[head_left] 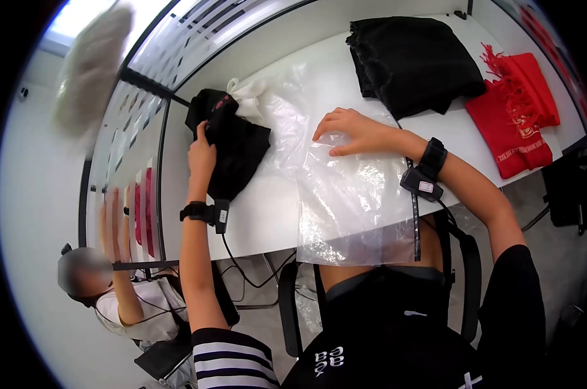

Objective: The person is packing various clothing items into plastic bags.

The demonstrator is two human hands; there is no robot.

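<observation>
Your left hand (203,157) touches black cloth (240,150) beneath it, grasp unclear, your right hand (359,133) spread loosely over a clear bag (355,207).

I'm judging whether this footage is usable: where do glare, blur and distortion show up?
Head view, glare: highlights streak the clear plastic bag, and bright light washes out the upper left; head view, blur: the pale object at upper left is smeared, and a nearby person's head is blurred; head view, distortion: the white table's front edge bows, and the corners are black.
</observation>
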